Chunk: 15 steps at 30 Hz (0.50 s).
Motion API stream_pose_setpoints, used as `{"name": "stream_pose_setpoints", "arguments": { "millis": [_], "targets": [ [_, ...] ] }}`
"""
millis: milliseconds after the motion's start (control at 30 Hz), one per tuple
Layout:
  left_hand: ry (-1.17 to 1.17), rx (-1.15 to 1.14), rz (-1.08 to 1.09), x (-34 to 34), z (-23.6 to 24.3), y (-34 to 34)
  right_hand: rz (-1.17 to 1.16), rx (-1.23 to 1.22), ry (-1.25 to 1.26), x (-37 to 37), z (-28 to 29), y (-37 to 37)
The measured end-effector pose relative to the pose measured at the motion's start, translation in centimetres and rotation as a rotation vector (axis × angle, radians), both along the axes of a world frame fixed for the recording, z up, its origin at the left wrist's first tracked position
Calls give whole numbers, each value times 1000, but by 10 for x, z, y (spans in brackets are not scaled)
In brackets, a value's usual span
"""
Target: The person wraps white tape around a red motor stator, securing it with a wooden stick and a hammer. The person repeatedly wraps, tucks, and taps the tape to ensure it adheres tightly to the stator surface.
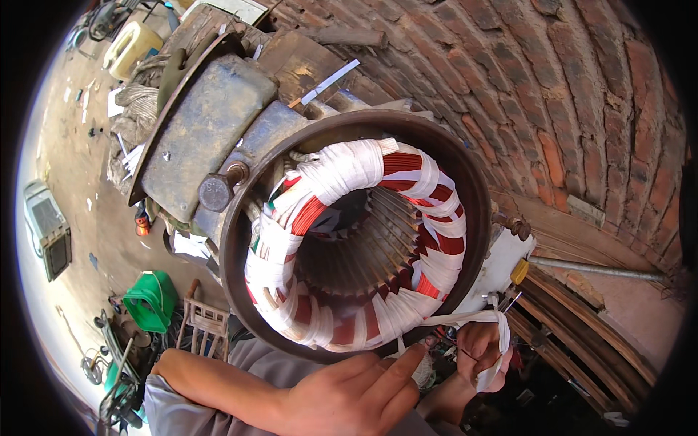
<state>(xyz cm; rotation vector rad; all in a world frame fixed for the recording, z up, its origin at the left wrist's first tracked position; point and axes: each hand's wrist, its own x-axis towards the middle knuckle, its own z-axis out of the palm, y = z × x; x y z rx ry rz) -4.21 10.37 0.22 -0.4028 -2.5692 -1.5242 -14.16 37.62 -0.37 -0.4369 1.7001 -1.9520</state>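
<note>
Brick wall (pixel 582 109) behind stator (pixel 356 240). Left hand (pixel 356 396) presses fingers flat on the coil's near edge; right hand (pixel 483 352), below-right of stator, is closed on white tape (pixel 465 317). Keep tape taut, wraps overlapping.

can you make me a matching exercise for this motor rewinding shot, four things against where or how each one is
Things:
1. left hand
2. right hand
3. white tape
4. green container

States:
A. down on the floor at left
B. pulled taut from the stator winding
C. fingers pressing the winding's lower edge
D. gripping the tape's free end

Pairs: 1-C, 2-D, 3-B, 4-A
</note>
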Motion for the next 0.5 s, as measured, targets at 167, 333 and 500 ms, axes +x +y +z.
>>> {"name": "stream_pose_setpoints", "arguments": {
  "millis": [167, 333, 500],
  "targets": [
    [-73, 133, -20, 1, -4, 4, 2, 0, -6, -3, -3, 7],
    [-46, 145, -103, -1, -4, -2, 61, 29, -42, 0, 2, 18],
    [-26, 201, -65, -3, -13, 0, -43, 38, -109, 4, 1, 2]
  ]
}}
